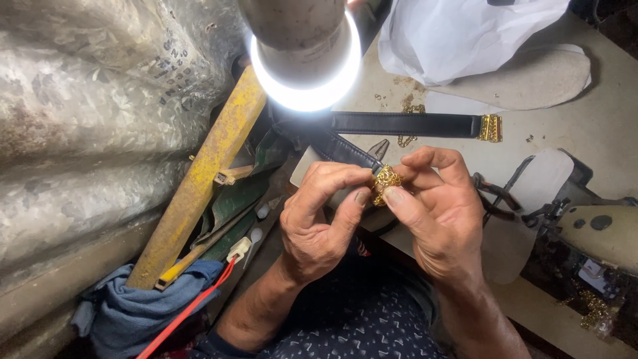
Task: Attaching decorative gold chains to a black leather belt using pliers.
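Note:
My left hand [322, 216] and my right hand [442, 206] meet in the middle of the view, both pinching a small gold ornamental clasp [385, 183] between thumb and fingertips. A black leather strap [405, 124] runs from under my left fingers up and across the light tabletop [598, 119]. Its far end carries a gold metal buckle piece [490, 127]. A short gold chain [407, 139] lies just below the strap.
A lit ring lamp [306, 66] hangs overhead. A white plastic bag [465, 33] and a shoe insole [531, 80] lie at the back. A yellow metal bar [199, 179] leans at left over blue cloth [133, 312]. A sewing machine part [591, 233] stands at right.

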